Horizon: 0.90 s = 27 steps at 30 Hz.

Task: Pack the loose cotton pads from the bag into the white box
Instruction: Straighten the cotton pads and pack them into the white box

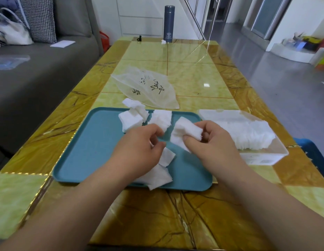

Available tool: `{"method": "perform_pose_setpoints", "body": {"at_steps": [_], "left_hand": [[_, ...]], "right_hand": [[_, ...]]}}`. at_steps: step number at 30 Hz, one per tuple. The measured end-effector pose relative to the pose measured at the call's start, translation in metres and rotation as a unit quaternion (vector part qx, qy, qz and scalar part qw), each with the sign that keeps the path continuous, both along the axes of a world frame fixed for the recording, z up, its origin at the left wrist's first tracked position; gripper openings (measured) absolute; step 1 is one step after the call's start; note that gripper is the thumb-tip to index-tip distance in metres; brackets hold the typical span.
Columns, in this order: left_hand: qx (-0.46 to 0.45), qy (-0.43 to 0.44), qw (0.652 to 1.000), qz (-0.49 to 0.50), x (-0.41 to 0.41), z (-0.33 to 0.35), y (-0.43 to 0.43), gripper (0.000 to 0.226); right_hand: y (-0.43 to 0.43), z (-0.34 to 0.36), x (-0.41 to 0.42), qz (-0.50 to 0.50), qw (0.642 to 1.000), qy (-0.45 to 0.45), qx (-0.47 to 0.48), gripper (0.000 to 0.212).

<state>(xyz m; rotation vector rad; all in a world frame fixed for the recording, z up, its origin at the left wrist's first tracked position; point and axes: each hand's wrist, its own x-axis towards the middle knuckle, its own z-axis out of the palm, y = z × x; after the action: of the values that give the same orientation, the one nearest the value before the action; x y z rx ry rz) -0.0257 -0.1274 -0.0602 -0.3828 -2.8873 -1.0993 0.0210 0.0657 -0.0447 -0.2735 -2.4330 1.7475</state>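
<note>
Over the blue tray [96,147], my right hand [210,144] grips a thick stack of white cotton pads [184,132]. My left hand [141,145] hovers beside it with fingers curled, pinching a pad [166,157] at its fingertips. More loose pads lie on the tray: piles at the far edge [132,118] and a few under my left wrist [157,176]. The white box [266,156] sits to the right of the tray, holding a row of pads [248,131]. The flat translucent bag [146,87] lies behind the tray.
A dark blue flask [169,24] stands at the table's far end with a small white scrap beside it. A grey sofa [39,69] runs along the left side. A blue object [313,156] shows past the table's right edge.
</note>
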Motion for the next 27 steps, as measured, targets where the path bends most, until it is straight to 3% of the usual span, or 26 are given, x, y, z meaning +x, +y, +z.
{"method": "perform_pose_setpoints", "body": {"at_steps": [2, 8, 13, 15, 18, 22, 27], "left_hand": [[-0.12, -0.002, 0.992, 0.027, 0.002, -0.002, 0.003, 0.023], [-0.22, -0.035, 0.975, 0.016, 0.002, -0.003, 0.016, 0.03], [-0.087, -0.162, 0.983, -0.003, 0.0, -0.003, 0.011, 0.037], [-0.061, -0.18, 0.982, -0.001, 0.0, -0.002, 0.009, 0.028], [-0.058, -0.166, 0.984, -0.003, -0.001, -0.002, 0.007, 0.011], [-0.018, -0.139, 0.99, -0.01, 0.0, -0.001, 0.002, 0.007], [0.161, -0.11, 0.98, 0.029, -0.002, 0.01, -0.003, 0.011]], "right_hand": [[0.003, 0.0, 0.002, -0.013, 1.0, -0.017, -0.011, 0.013], [-0.001, -0.002, 0.003, -0.009, 0.998, -0.05, -0.021, 0.014], [-0.002, -0.005, 0.0, -0.017, 0.998, -0.05, -0.043, 0.014], [-0.002, -0.006, -0.001, -0.021, 0.997, -0.053, -0.055, 0.014], [-0.002, -0.007, -0.002, -0.023, 0.997, -0.05, -0.057, 0.013], [-0.003, -0.009, -0.004, -0.024, 0.997, -0.048, -0.052, 0.013], [-0.002, -0.01, -0.004, -0.025, 0.997, -0.041, -0.054, 0.013]]}}
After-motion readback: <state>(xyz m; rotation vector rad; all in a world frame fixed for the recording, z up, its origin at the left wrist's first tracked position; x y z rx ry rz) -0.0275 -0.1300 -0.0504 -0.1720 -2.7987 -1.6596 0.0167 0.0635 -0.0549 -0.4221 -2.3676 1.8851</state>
